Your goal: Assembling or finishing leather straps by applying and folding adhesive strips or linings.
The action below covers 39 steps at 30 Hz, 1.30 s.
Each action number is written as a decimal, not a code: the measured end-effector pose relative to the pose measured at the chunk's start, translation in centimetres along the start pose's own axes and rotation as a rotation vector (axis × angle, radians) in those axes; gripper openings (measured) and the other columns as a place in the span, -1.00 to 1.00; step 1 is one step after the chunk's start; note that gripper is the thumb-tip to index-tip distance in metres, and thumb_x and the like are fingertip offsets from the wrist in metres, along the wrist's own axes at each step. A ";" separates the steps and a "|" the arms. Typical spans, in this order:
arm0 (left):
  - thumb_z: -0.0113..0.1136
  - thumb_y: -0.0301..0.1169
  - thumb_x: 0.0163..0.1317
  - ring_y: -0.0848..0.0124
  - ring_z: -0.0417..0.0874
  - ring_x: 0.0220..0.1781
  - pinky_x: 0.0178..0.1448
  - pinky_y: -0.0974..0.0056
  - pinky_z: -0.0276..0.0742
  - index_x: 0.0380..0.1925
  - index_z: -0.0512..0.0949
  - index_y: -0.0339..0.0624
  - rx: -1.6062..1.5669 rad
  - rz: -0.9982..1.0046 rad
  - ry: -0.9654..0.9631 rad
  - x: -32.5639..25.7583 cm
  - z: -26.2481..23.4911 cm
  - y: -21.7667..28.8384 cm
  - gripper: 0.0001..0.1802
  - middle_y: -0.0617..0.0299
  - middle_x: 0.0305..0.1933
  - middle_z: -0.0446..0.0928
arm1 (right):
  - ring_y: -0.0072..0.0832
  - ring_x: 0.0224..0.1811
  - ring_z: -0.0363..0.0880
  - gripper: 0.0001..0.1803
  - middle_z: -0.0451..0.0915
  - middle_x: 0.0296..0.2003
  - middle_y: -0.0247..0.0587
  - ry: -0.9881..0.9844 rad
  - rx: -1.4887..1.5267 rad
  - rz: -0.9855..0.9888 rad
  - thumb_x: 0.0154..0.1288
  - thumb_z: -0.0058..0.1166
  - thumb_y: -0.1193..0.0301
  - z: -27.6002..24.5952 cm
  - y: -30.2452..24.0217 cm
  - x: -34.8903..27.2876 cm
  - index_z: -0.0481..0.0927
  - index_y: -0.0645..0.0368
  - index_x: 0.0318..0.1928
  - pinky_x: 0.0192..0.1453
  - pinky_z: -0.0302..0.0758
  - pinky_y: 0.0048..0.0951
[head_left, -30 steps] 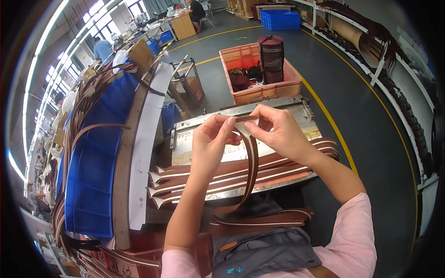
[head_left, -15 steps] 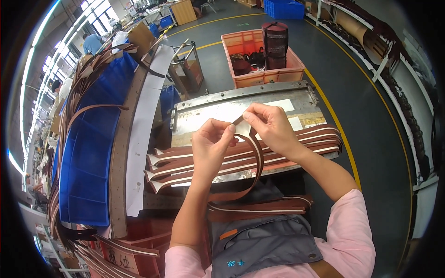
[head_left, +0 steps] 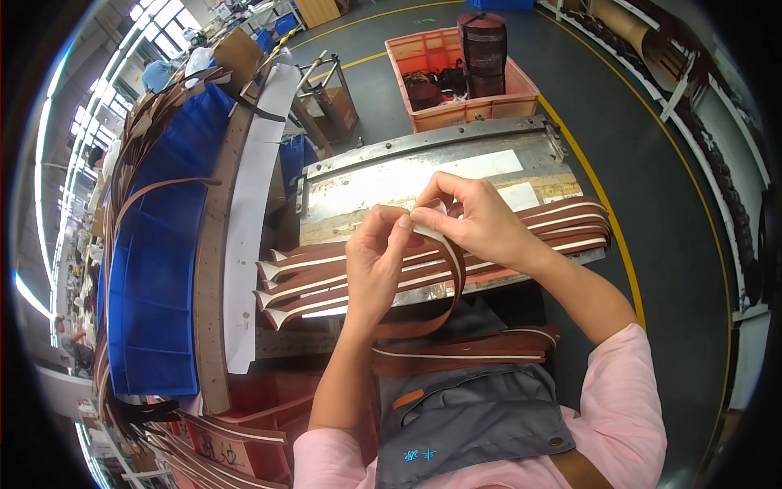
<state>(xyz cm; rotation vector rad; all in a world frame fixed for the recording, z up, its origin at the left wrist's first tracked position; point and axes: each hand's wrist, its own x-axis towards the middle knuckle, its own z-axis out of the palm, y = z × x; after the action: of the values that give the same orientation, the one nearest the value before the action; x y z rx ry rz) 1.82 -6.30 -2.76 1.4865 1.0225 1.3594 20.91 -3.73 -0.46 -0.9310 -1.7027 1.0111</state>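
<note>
My left hand (head_left: 376, 259) and my right hand (head_left: 476, 220) meet above a metal work plate (head_left: 383, 181), both pinching the pale-edged end of one brown leather strap (head_left: 444, 281). The strap loops down from my fingers toward my lap. Under my hands lie several more brown straps with light edges (head_left: 562, 228), laid side by side across the plate's near edge. Another bundle of straps (head_left: 489, 349) rests across my grey apron (head_left: 472, 416).
A long blue bin (head_left: 159, 269) with straps draped over its rim stands at my left, beside a brown and white board (head_left: 244, 204). An orange crate (head_left: 468, 81) with dark rolls sits beyond the plate. Yellow floor lines run at the right. Other workers are far off at the left.
My hands have come lower and closer to me with the strap end. The loop below them hangs tighter, and the head has tipped a little nearer the plate.
</note>
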 end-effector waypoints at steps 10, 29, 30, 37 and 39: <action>0.23 -0.46 0.62 0.52 0.79 -0.30 -0.15 0.45 0.66 -0.15 0.63 -0.36 0.234 0.039 0.018 -1.0 0.6 -0.9 -0.85 0.21 -0.35 0.74 | -0.34 -0.54 0.61 -0.77 0.66 -0.50 0.06 0.075 -0.196 0.041 0.53 0.21 0.36 -0.3 0.5 -1.0 0.79 0.28 -0.11 -0.36 0.50 -0.26; 0.36 -0.35 0.53 0.49 0.80 -0.21 -0.04 0.44 0.69 0.01 0.71 -0.29 0.343 0.206 0.615 0.5 -24.1 8.0 -0.77 0.22 -0.16 0.78 | -0.51 0.09 0.72 -0.57 0.71 0.19 -0.20 0.222 -0.848 0.166 0.47 0.13 0.60 -24.8 -7.1 -13.5 0.66 0.23 0.30 0.12 0.62 -0.46; 0.38 -0.36 0.49 0.49 0.80 -0.21 -0.04 0.45 0.69 -0.01 0.71 -0.26 0.345 0.145 0.655 -0.6 -25.8 6.6 -0.78 0.23 -0.15 0.78 | -0.47 0.13 0.73 -0.56 0.71 0.21 -0.18 0.381 -0.940 0.169 0.51 0.03 0.64 -27.1 -6.3 -13.6 0.66 0.22 0.33 0.18 0.63 -0.42; 0.37 -0.36 0.44 0.49 0.78 -0.32 -0.29 0.38 0.60 0.01 0.74 -0.28 0.403 -0.427 0.792 -6.8 -27.1 -9.0 -0.75 0.22 -0.24 0.77 | -0.24 0.14 0.70 -0.41 0.71 0.22 -0.11 0.102 -1.042 0.408 0.28 0.08 0.74 -23.1 4.6 -12.2 0.66 0.16 0.31 0.28 0.59 -0.26; 0.35 -0.36 0.45 0.43 0.79 -0.30 -0.23 0.33 0.65 0.04 0.74 -0.31 0.471 -0.485 0.827 -7.5 -27.4 -9.2 -0.72 0.19 -0.23 0.78 | -0.23 0.14 0.68 -0.42 0.69 0.23 -0.10 0.036 -0.955 0.461 0.26 0.16 0.69 -21.5 4.9 -11.5 0.65 0.16 0.32 0.24 0.59 -0.25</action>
<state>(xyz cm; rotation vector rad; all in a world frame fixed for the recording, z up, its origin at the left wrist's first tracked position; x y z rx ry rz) -26.22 -8.99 -12.59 0.8368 2.1827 1.4332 45.36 -7.48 -3.46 -1.9993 -1.9942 0.3853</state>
